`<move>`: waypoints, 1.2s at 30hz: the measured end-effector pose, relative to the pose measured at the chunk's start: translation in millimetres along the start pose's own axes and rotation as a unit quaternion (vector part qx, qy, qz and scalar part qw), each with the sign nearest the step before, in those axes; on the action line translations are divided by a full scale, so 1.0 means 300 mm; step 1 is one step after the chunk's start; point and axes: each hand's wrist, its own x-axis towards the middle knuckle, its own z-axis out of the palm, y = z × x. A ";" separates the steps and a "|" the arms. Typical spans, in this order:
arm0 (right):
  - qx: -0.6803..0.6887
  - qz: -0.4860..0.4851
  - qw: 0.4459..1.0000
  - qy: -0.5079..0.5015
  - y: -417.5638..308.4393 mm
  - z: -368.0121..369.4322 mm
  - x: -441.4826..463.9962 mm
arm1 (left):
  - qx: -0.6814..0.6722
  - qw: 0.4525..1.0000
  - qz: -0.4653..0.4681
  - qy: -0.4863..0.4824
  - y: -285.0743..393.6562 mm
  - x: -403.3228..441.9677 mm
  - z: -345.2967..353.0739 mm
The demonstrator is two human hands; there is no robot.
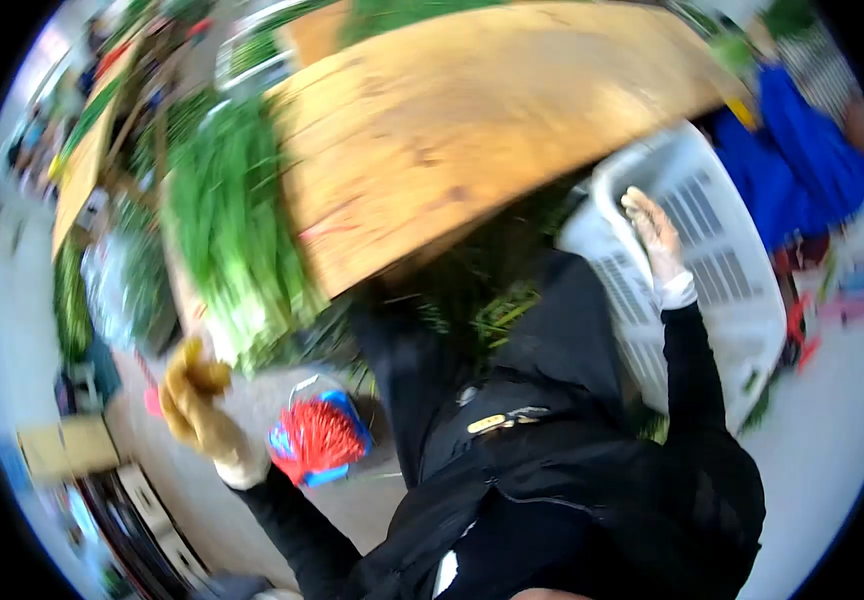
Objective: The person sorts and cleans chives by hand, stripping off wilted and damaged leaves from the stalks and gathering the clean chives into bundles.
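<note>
My left hand (pixel 200 405), in a tan glove, is held out beside the lower left corner of the wooden table, its fingers apart and nothing visible in them. Just above it, a thick bunch of long green stalks (pixel 237 225) lies over the table's left end, pale ends toward me. My right hand (pixel 655 232), in a pale glove, is over the near side of a white slatted plastic basket (pixel 752 270), at its rim. Its fingers are extended and hold nothing that I can see.
The wooden table (pixel 432 140) spans the view ahead. Red ties (pixel 322 435) in a blue container stand on the floor between my left hand and legs. A person in blue (pixel 792 150) is at the right. A plastic bag of greens (pixel 127 275) and a cardboard box (pixel 67 448) are left.
</note>
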 end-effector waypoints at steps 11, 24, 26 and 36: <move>-0.267 0.291 0.891 0.222 0.506 -0.877 -0.760 | -0.130 0.834 0.001 -0.537 0.179 -0.400 0.827; -0.341 0.558 0.752 -0.083 1.052 -1.133 -0.693 | 0.018 0.629 0.436 -0.643 0.130 -0.898 1.616; -0.392 0.546 0.734 -0.094 1.167 -1.170 -0.640 | -0.002 0.639 0.434 -0.636 0.161 -0.910 1.623; -0.472 0.532 0.658 -0.249 1.472 -1.207 -0.479 | 0.140 0.597 0.383 -0.691 0.251 -0.936 1.642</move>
